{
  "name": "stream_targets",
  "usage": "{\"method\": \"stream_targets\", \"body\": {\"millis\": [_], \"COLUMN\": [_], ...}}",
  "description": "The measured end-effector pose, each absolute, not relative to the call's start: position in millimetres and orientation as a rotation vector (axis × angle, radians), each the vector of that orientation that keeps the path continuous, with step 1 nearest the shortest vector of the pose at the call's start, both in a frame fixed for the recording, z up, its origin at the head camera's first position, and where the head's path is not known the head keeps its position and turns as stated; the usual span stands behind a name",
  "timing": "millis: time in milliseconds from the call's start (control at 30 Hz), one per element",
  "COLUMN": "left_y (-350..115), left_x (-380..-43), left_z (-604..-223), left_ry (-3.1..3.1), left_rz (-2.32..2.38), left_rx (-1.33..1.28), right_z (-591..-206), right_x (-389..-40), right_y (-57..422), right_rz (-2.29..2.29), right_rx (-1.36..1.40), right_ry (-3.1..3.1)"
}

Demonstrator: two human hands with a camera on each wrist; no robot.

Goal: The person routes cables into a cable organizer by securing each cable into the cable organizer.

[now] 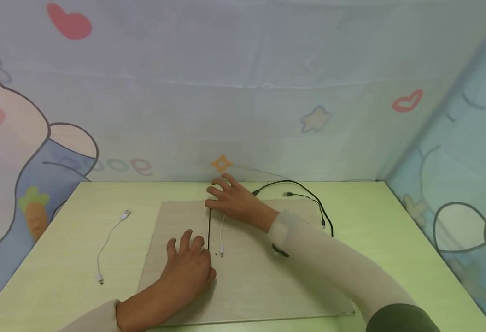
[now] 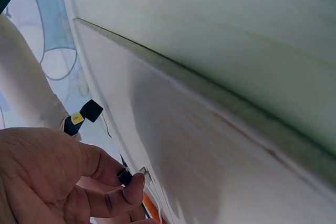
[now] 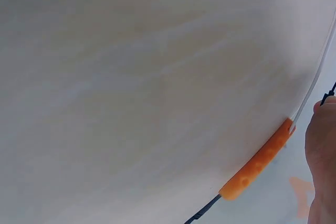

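Observation:
In the head view, a thin black cable [image 1: 209, 230] runs straight between my two hands, over a board on the table. The left hand [image 1: 189, 265] pinches the cable's near end; a small black plug [image 2: 124, 177] shows between its thumb and finger. My right hand [image 1: 236, 200] grips the far end, where a bit of black cable [image 3: 328, 96] sticks out at the fingertips. Just right of the taut cable lies a white cable [image 1: 221, 240], its upper part hidden by the right hand. An orange tube [image 3: 257, 166] has a white cable leaving one end and a black one the other.
The thin board [image 1: 259, 295] covers the table's middle. A white USB cable [image 1: 107, 242] lies to its left. Behind and right of the right arm are a thick black cable [image 1: 309, 188], a thin black USB cable [image 1: 301, 195] and a black plug [image 1: 280, 251]. A printed cloth [image 1: 243, 115] hangs behind.

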State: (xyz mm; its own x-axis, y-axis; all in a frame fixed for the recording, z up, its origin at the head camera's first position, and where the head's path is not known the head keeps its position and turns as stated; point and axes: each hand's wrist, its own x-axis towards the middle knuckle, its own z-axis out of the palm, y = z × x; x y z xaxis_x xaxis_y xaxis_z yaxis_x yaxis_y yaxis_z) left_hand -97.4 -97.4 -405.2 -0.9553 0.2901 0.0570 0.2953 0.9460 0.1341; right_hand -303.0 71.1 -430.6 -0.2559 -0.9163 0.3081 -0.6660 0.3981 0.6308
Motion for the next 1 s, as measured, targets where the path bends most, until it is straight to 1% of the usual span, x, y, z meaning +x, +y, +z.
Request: {"method": "stream_targets", "body": {"millis": [567,1000], "left_y": [-79.5,-69.0], "left_x": [-103.3,-109.9], "left_z": [-402.7,-399.1], "left_ry": [-2.913,-2.897], "left_rz": [-0.114,-0.019], "left_rx": [-0.520,-0.524], "right_z": [-431.0,-424.4], "right_x": [-316.7,-314.4], "right_y": [97.2,111.5], "right_rz": [-0.439,-0.462], "right_rx": [1.347,1.329], "right_ry": [-1.973,-2.099]}}
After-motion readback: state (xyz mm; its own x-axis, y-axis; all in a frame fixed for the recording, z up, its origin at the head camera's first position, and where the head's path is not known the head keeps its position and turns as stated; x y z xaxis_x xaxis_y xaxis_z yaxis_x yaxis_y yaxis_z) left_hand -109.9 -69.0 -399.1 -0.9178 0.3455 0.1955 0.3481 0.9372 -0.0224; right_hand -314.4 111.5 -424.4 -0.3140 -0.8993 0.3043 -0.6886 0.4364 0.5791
